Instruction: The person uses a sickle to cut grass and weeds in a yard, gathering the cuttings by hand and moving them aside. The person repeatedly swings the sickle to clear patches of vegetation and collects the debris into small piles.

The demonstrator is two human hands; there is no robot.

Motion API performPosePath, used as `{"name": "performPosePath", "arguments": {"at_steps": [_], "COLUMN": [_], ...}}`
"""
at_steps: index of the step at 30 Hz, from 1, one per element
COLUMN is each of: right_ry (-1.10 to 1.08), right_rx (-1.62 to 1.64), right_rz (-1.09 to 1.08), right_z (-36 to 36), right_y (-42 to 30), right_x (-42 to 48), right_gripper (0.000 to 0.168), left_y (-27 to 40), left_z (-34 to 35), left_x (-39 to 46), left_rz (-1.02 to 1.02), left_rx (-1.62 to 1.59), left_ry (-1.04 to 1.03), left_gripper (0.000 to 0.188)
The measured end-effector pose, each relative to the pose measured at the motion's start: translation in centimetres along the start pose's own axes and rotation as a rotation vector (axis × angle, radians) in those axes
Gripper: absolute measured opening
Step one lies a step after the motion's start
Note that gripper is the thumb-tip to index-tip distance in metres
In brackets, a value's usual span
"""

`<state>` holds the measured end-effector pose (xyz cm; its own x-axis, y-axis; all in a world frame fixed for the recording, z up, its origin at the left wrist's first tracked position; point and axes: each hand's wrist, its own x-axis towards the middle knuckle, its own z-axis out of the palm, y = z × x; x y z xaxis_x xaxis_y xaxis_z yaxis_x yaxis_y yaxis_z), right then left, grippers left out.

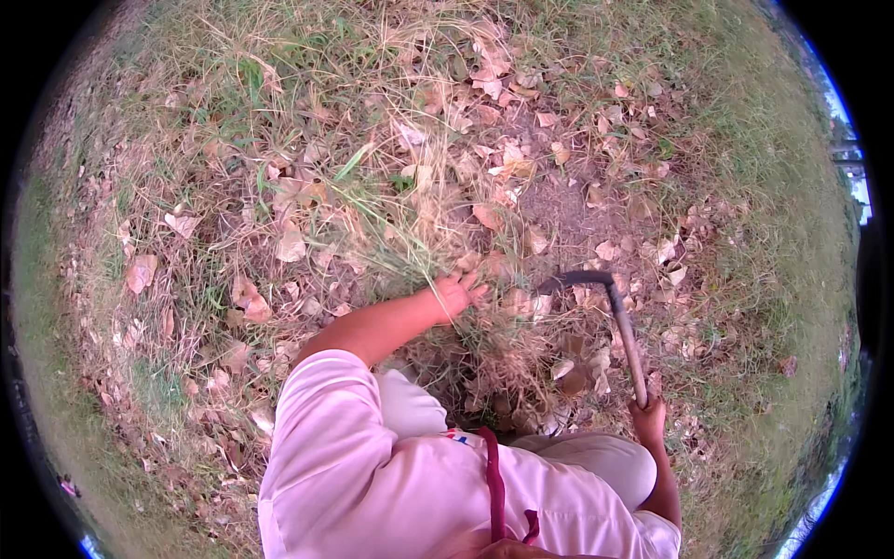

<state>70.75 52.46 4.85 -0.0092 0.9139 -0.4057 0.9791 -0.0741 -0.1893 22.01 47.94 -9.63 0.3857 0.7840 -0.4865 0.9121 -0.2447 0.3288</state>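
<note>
My right hand (649, 414) is closed around the wooden handle of a sickle (617, 314), whose dark curved blade points left, a little above the ground. My left hand (457, 293) reaches out to the middle, among long stems of grass (419, 244); its fingers are partly spread, and whether any stems lie in its grasp cannot be told. Below and right of this hand a loose heap of cut or dry grass (506, 349) lies in front of my bent knees. The sickle's blade is apart from my left hand.
Dry fallen leaves (489, 216) lie scattered among the grass all around. A patch of bare soil (566, 202) shows beyond the blade. Green and straw-coloured grass (279, 77) stands further off. My knee (614, 465) is below the sickle, left of my right forearm.
</note>
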Motion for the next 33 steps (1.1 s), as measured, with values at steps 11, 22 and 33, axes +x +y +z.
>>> {"name": "performPosePath", "arguments": {"at_steps": [11,22,33], "right_ry": [0.073,0.066,0.054], "right_rx": [0.175,0.424,0.116], "right_rz": [-0.005,0.077,-0.071], "right_z": [0.1,1.7,0.9], "right_y": [-0.2,-0.1,-1.6], "right_x": [-0.8,1.5,1.6], "right_gripper": [0.016,0.016,0.027], "left_y": [-5.0,-0.3,-3.1], "left_z": [1.1,9.7,-4.0], "left_x": [-3.8,-32.0,-11.2], "left_rz": [-0.353,-1.174,-0.191], "left_rx": [-0.44,-0.5,-0.051], "left_ry": [0.155,-0.19,0.291], "left_gripper": [0.032,0.052,0.039]}}
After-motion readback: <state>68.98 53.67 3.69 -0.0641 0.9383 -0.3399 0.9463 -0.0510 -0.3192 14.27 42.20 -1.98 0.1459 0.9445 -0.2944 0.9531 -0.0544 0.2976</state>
